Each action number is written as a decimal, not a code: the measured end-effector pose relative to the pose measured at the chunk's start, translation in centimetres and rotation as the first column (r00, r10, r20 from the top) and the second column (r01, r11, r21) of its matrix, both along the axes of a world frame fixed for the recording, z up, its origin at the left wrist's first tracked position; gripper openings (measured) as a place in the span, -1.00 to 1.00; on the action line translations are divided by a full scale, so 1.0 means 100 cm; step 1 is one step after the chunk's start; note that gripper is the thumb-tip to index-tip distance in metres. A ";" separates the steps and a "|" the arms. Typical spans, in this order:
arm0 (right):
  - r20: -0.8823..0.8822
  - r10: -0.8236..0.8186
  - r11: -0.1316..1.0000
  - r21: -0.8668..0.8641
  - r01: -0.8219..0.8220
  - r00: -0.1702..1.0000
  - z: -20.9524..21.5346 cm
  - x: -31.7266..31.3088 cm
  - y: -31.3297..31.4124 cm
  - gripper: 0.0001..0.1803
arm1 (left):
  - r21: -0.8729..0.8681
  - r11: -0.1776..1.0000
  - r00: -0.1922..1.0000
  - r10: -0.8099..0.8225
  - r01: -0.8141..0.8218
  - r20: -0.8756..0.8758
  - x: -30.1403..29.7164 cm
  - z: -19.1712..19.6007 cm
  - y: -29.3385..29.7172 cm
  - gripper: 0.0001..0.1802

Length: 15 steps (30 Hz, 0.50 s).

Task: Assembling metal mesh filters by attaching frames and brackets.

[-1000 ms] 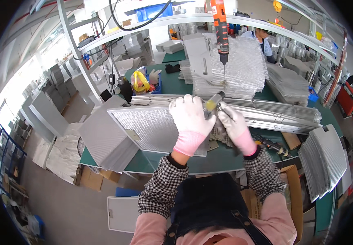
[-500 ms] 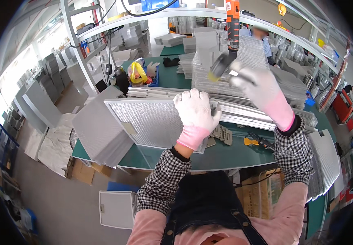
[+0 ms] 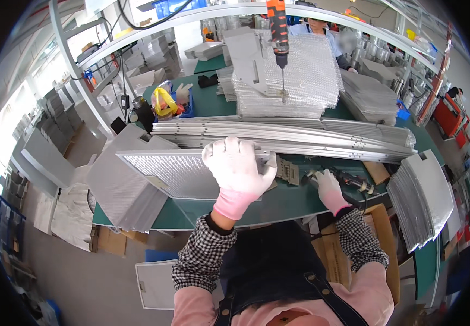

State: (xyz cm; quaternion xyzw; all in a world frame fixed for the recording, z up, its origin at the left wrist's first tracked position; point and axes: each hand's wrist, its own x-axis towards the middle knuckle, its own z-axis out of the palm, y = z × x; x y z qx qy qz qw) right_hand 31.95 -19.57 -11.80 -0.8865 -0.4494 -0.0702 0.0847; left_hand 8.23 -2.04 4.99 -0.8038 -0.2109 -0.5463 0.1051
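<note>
My left hand [image 3: 236, 168], in a white glove with a pink cuff, is closed over the top edge of a metal-framed mesh panel [image 3: 183, 173]. The panel stands tilted on the green bench, with a small pale tab on its mesh. My right hand [image 3: 330, 189], gloved alike, is low over the bench, fingers curled at a small dark thing [image 3: 310, 177] they mostly cover. Grey flat clips [image 3: 287, 171] lie between the hands. Just right of my right hand is a dark corded tool [image 3: 354, 182].
Long metal strips [image 3: 284, 137] lie across the bench behind my hands. An orange-and-black power driver [image 3: 278, 32] hangs bit-down above stacked mesh sheets [image 3: 305, 76]. Panel stacks stand at left [image 3: 123, 185] and right [image 3: 422, 198]. A person [image 3: 316, 30] is beyond the bench.
My right hand has come down from beside the hanging driver to the bench; it held a dark, round-headed tool up there. The driver hangs free with its bit visible. My left hand keeps the panel.
</note>
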 end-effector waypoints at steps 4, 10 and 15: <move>0.106 0.052 0.999 0.002 -0.053 0.993 0.010 0.024 0.017 -0.71 | -0.005 0.989 0.987 -0.147 0.148 0.070 -0.010 0.002 -0.007 -0.67; -0.035 0.449 0.453 0.870 -0.194 0.893 0.228 0.039 0.126 -0.62 | -0.010 0.970 0.969 -0.243 0.244 0.047 -0.006 -0.001 -0.025 -0.65; -0.193 0.581 0.558 0.802 -0.214 0.791 0.355 0.021 0.190 -0.39 | 0.011 0.981 0.971 -0.193 0.194 0.144 0.012 0.002 -0.030 -0.68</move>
